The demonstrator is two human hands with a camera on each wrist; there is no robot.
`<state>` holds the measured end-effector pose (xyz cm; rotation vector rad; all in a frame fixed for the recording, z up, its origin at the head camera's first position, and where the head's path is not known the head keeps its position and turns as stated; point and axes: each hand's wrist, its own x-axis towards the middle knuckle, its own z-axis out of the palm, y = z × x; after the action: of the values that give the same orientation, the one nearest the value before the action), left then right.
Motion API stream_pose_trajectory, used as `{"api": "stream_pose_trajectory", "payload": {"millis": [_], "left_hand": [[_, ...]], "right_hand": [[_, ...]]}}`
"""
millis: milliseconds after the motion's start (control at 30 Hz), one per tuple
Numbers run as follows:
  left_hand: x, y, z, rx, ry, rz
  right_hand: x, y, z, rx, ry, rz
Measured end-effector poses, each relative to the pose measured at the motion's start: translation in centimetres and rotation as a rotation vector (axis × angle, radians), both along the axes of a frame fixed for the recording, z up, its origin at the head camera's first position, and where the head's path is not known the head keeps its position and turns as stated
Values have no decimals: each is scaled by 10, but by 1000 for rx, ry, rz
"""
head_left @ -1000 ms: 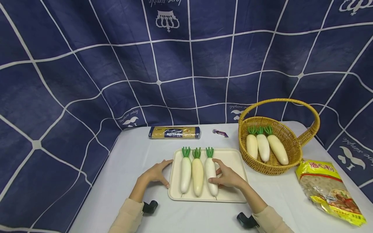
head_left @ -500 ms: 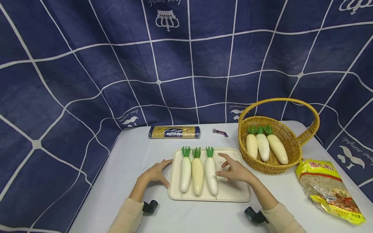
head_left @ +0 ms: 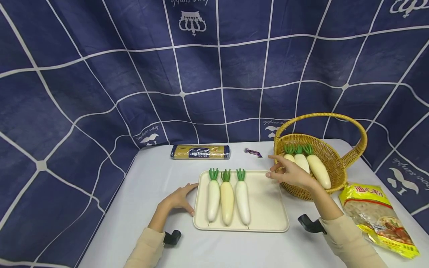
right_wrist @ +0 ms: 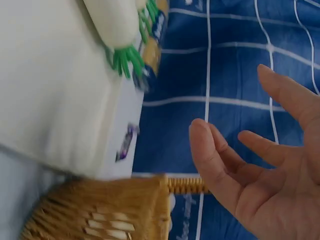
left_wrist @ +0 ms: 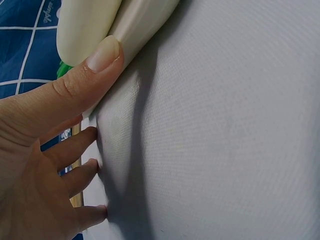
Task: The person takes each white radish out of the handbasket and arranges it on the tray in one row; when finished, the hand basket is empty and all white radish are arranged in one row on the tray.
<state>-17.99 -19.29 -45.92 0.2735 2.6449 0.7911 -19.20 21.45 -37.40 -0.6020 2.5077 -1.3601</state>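
Three white radishes with green tops lie side by side on a cream tray (head_left: 266,208): the left radish (head_left: 213,201), the yellowish middle radish (head_left: 227,203) and the right radish (head_left: 242,203). My left hand (head_left: 177,200) rests at the tray's left edge, thumb and fingers spread; in the left wrist view its thumb (left_wrist: 82,80) lies along the rim. My right hand (head_left: 291,173) is raised between the tray and the wicker basket (head_left: 338,167), holding nothing, its fingers loosely bent. It partly covers the radishes in the basket, of which the rightmost radish (head_left: 319,171) shows best.
A pasta packet (head_left: 200,152) lies at the back of the white-covered table, with a small purple-wrapped candy (head_left: 253,152) to its right. In front of the basket is a yellow food bag (head_left: 378,219). A blue checked curtain (head_left: 214,74) hangs behind.
My right hand has let go of the right radish on the tray and moved right and away from me, up to the basket. The left hand has stayed put.
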Motion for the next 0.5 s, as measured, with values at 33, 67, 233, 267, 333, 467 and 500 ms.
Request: {"api": "stream_pose_trajectory", "payload": {"millis": [33,67,233,267,333,467,500], "left_hand": [[0,0,0,0,1,0],[0,0,0,1,1,1],[0,0,-1,11,6,-4],[0,-1,-1,11,6,-5],[0,-1,-1,12,5,-5],[0,-1,-1,12,5,-4],[0,-1,-1,13,5,-5]], "right_hand": [[-3,4,2,-3,-1,-3],[-5,7,4,-7,-9,-9],[-16,21,10,19,-16,-44],[-18,24,10,39,-9,-56],[-22,28,10,85,6,-78],[-32,35,10,213,59,-111],[-35,36,9,240,66,-114]]}}
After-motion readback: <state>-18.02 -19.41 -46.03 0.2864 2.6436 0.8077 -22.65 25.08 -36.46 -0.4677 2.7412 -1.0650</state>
